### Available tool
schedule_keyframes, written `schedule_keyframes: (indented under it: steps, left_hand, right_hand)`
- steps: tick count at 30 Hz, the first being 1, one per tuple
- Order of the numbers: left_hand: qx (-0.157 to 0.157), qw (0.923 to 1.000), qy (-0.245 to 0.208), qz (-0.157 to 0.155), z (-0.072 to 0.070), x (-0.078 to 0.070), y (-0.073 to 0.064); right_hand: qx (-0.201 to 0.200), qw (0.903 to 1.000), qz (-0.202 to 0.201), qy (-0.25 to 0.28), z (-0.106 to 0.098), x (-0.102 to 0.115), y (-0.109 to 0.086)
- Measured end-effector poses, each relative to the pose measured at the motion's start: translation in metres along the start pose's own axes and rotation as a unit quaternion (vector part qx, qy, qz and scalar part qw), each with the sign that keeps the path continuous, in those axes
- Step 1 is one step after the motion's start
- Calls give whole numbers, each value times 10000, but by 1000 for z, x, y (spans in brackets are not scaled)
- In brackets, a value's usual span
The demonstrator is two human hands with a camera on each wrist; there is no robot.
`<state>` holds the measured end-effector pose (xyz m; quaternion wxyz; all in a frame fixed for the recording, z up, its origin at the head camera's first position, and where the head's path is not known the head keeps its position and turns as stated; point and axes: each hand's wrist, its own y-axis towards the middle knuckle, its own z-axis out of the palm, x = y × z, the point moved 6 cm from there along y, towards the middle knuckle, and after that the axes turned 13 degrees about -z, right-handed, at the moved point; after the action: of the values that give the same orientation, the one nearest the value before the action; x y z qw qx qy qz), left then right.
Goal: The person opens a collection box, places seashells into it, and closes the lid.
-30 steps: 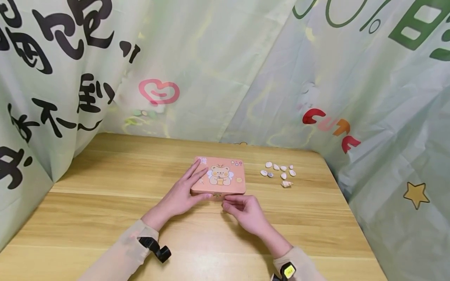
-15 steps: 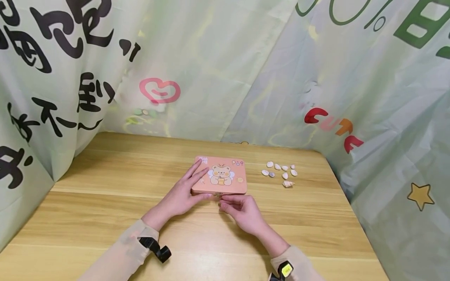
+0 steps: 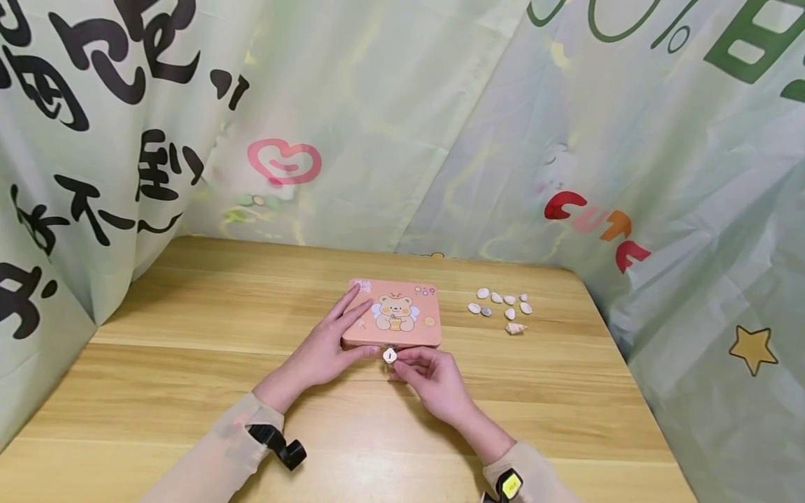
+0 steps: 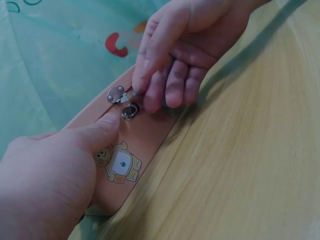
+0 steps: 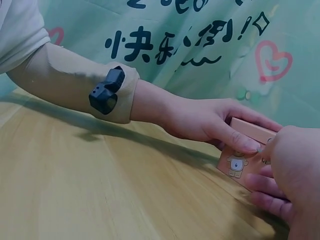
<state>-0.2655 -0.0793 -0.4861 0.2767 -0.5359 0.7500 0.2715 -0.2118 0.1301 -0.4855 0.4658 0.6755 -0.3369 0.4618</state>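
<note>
A pink box (image 3: 428, 307) with a winged bear on its lid lies on the table, lid down. My left hand (image 3: 321, 349) rests on it, fingers spread over the lid's left side and thumb along the front edge. At the front middle, the metal latch (image 3: 390, 355) has its slotted flap swung out from the box. My right hand (image 3: 440, 383) holds this flap at its fingertips, the other fingers loosely bent below. In the left wrist view the latch's turn-knob (image 4: 131, 111) shows uncovered on the front wall, under the hinge plate (image 4: 116, 95).
Several small pale seashells (image 3: 497, 299) lie to the right of the box, with a pointed spiral shell (image 3: 516, 328) nearest me. The wooden table (image 3: 189, 391) ends at a printed curtain (image 3: 377, 140) behind and at the sides.
My right fingers have shifted slightly left to the latch, and its flap has swung outward, its bright face now showing. The left hand and the box stay in place.
</note>
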Motion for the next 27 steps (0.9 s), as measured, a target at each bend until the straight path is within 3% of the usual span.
schedule_keyframes:
  steps: [12, 27]
  left_hand:
    - [-26, 10000, 28, 54, -1, -3, 0]
    - [-61, 9999, 54, 78, -1, -1, -2]
  right_hand:
    - [-283, 9965, 287, 737, 5, -6, 3]
    - [-538, 9956, 276, 709, 7, -5, 4]
